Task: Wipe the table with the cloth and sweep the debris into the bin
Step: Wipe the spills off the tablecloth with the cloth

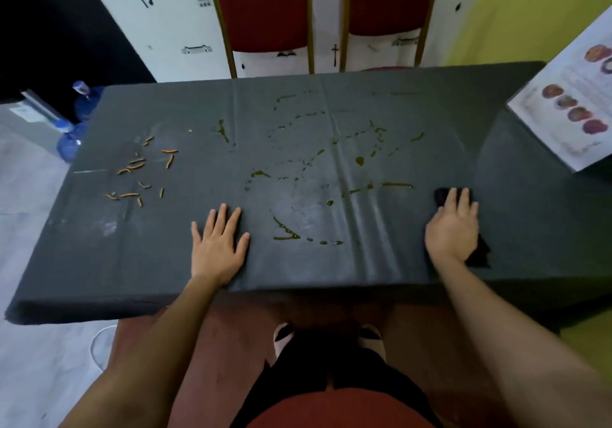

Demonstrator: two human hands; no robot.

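Nearest the camera, the left hand [220, 245] lies flat on the desk [99, 255] close to its near edge, fingers [221, 217] spread wide and holding nothing. The right hand [453, 228] presses palm-down on a dark cloth [443, 195], fingers extended over it rather than curled around it; the cloth shows beyond the fingertips and at the wrist side. Between the hands, thin yellowish streaks [331, 169] cross the dark cover. Orange debris [139, 169] is scattered toward the far left. A printed sheet [569, 109], probably a menu, sits at the right.
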